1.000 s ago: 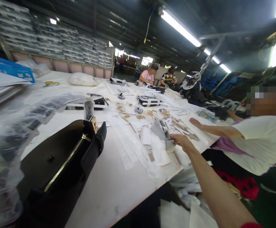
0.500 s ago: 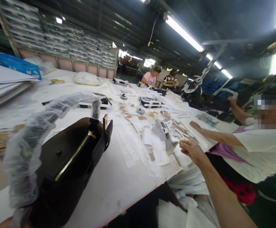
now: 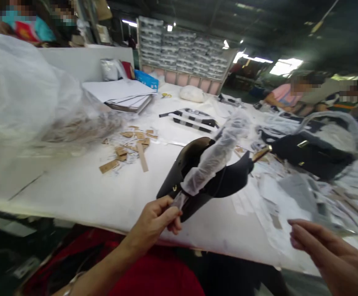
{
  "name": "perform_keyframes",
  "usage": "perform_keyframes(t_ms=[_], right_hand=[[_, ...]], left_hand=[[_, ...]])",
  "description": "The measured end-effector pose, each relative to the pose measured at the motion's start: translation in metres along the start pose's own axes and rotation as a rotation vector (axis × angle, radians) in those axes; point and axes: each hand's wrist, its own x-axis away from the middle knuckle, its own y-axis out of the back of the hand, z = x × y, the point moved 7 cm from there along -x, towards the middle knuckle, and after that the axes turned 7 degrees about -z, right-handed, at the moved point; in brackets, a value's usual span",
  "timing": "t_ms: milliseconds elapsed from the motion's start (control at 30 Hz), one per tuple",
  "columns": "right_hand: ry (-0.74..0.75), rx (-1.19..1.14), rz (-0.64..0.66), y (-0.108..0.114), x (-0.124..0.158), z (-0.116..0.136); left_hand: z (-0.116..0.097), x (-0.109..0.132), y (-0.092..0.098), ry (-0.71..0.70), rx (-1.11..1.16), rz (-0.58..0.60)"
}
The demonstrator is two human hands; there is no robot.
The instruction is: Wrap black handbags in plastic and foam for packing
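Observation:
My left hand (image 3: 163, 218) is closed on the lower end of the plastic-wrapped handle of a black handbag (image 3: 237, 176). The bag rests tilted on the white table, its mouth gaping and a gold-coloured clasp sticking out at its right end. Cloudy wrapping covers the handle (image 3: 212, 158), which slants up across the bag. At the lower right hovers my right hand (image 3: 333, 255), apart from the bag and close to loose white sheets (image 3: 274, 205). Its fingers are stretched forward with the thumb beneath them, and I see nothing in them.
A second black handbag (image 3: 314, 154) with a wrapped handle lies at the right. Brown tags (image 3: 129, 146) are scattered left of centre. A large clear plastic heap (image 3: 21, 94) covers the left side; stacked white boards (image 3: 123, 92) lie behind. Co-workers sit across the table.
The view has swung left. My left hand, mostly out of frame before, now shows on the handle, and the bag has turned. My right hand's pinched fingers have straightened. Another black bag appears at right.

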Motion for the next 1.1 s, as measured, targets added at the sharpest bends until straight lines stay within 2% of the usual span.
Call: perform_keyframes(t_ms=[100, 167, 200, 267, 333, 400, 533, 667, 767, 933, 1000, 1100], right_hand=[[0.115, -0.180, 0.237, -0.065, 0.077, 0.092], [0.188, -0.298, 0.304, -0.101, 0.122, 0.142], [0.250, -0.325, 0.337, -0.117, 0.138, 0.161], [0.355, -0.312, 0.320, -0.140, 0.153, 0.180], [0.425, -0.242, 0.249, -0.151, 0.152, 0.180], [0.426, -0.171, 0.192, -0.158, 0.143, 0.172], [0.288, -0.114, 0.179, -0.167, 0.130, 0.155], [0.163, -0.148, 0.213, -0.172, 0.129, 0.154], [0.076, -0.206, 0.313, -0.175, 0.130, 0.151], [-0.032, -0.320, 0.544, -0.181, 0.133, 0.144], [-0.023, -0.349, 0.556, -0.180, 0.134, 0.146], [0.052, -0.322, 0.484, -0.178, 0.134, 0.151]], left_hand=[[-0.007, 0.003, -0.003, -0.045, -0.031, 0.002], [-0.012, 0.007, -0.004, -0.076, -0.063, 0.000], [-0.015, 0.010, -0.004, -0.094, -0.076, 0.003], [-0.019, 0.013, -0.003, -0.120, -0.096, 0.006], [-0.021, 0.014, 0.000, -0.125, -0.104, 0.006], [-0.021, 0.015, 0.001, -0.113, -0.111, 0.012], [-0.020, 0.017, 0.006, -0.157, -0.161, 0.024], [-0.017, 0.017, 0.008, -0.188, -0.130, 0.071], [-0.012, 0.015, 0.006, -0.096, 0.059, 0.135], [-0.004, 0.017, -0.002, 0.215, 0.422, 0.217], [-0.002, 0.020, -0.004, 0.298, 0.497, 0.232], [0.000, 0.026, -0.007, 0.362, 0.559, 0.248]])
